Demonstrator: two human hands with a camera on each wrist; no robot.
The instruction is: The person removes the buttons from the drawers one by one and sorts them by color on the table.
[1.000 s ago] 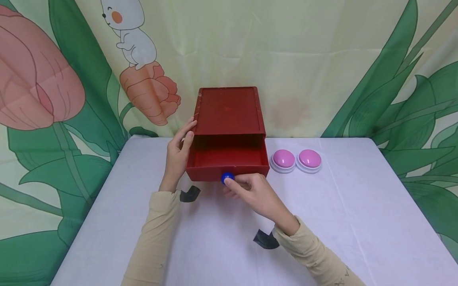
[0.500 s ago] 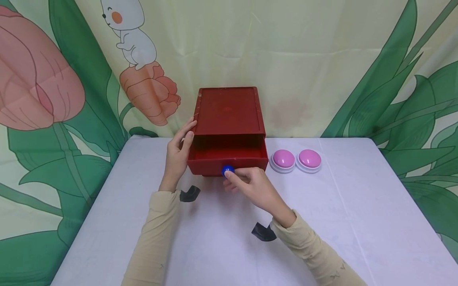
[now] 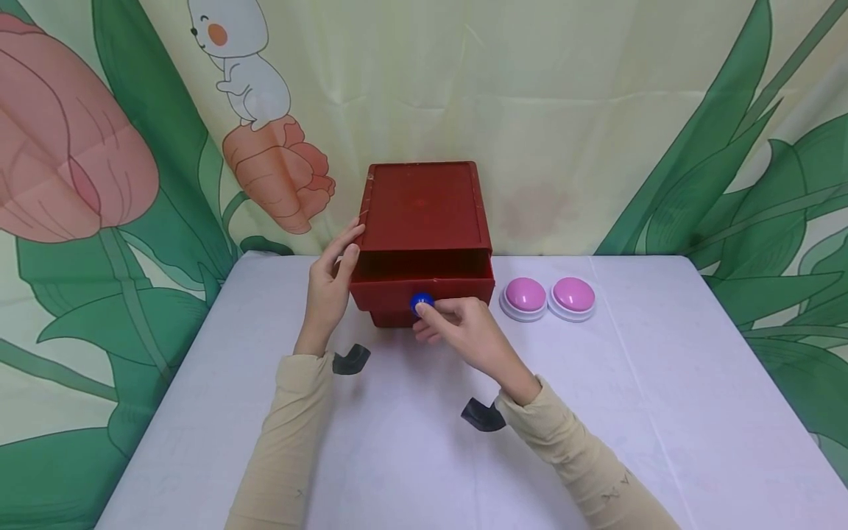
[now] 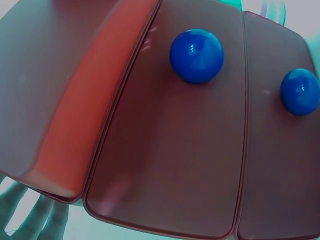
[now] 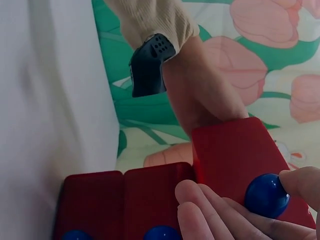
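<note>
A red drawer cabinet stands at the back of the table, its top drawer pulled partway out. Between thumb and fingers, my right hand pinches the blue round knob of that drawer. My left hand lies along the cabinet's left side, fingers extended and thumb near the front edge. Two lower drawers, each with a blue knob, are flush below in the left wrist view. Only a dark strip of the top drawer's inside shows in the head view.
Two pink domed buttons on white bases sit side by side, right of the cabinet. A white cloth covers the table. Behind hangs a printed curtain. Black wrist cameras are worn on both wrists.
The top drawer has slid back toward the cabinet, with my right hand moving away from me on its knob. The drawer's opening has narrowed. My left hand has stayed in place.
</note>
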